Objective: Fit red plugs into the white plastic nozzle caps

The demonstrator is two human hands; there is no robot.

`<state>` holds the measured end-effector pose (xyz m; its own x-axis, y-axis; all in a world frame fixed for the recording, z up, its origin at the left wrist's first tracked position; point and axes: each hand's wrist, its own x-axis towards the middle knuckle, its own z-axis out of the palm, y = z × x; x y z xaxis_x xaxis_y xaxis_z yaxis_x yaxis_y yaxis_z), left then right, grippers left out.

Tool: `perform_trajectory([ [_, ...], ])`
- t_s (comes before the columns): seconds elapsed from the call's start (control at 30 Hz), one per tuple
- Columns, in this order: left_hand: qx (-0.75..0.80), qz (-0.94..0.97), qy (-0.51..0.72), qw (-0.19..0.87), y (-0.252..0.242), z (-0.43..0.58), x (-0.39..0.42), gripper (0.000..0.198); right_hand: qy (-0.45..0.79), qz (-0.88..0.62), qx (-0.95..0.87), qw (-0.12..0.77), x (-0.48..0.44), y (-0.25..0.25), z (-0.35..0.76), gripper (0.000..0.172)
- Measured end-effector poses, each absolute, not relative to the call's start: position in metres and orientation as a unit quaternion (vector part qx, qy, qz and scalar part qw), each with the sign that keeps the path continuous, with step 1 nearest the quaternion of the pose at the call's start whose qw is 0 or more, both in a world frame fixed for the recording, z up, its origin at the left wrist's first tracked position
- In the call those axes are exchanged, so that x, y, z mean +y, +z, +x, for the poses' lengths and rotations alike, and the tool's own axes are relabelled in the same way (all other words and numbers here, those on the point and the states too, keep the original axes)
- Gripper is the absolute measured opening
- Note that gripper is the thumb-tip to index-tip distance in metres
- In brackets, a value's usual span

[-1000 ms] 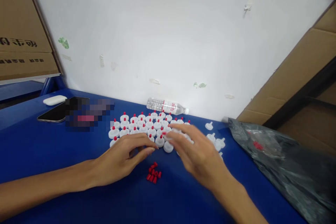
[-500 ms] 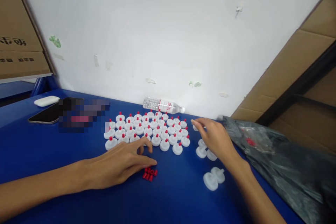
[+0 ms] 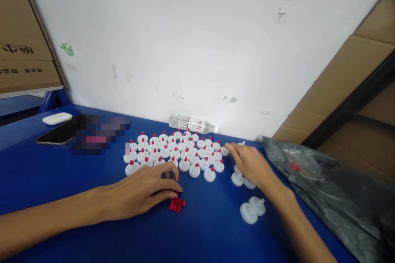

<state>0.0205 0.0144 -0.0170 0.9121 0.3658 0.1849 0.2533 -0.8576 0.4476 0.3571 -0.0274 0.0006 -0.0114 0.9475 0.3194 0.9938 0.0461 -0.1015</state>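
Note:
Several white round caps with red tips stand in rows on the blue table. My left hand is beside a small pile of red tips, its thumb and forefinger closed near a red tip at the pile's back edge. On the right, my right hand pinches a white cap at the right end of the rows. White caps without red tips lie near its wrist, among them a pair closer to the front.
A clear plastic bottle lies against the wall. Phones and a white case are at the left. A dark plastic bag with a small clear bag on it covers the right side. Cardboard boxes flank the table.
My left thumb and forefinger have drawn together over the red pile. A white cap now shows at my right fingertips, beside the rows. The view has shifted slightly.

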Motion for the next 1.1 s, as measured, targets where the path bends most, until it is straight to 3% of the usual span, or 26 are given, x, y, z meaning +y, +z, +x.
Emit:
perform_trajectory([
  [0.2,0.175,0.950,0.149,0.213,-0.020,0.022,0.017,0.020,-0.124,-0.720,-0.652,0.200,-0.026,0.004,0.371,0.049],
  [0.4,0.174,0.944,0.161,0.230,-0.022,0.022,0.021,0.019,-0.092,-0.753,-0.625,0.184,-0.020,-0.017,0.391,0.061],
  [0.73,0.189,0.938,0.148,0.249,-0.018,0.023,0.021,0.018,-0.044,-0.732,-0.655,0.185,-0.009,-0.037,0.412,0.057],
  [1.1,0.192,0.933,0.162,0.258,-0.023,0.022,0.025,0.021,-0.164,-0.686,-0.615,0.353,-0.020,0.000,0.382,0.040],
])
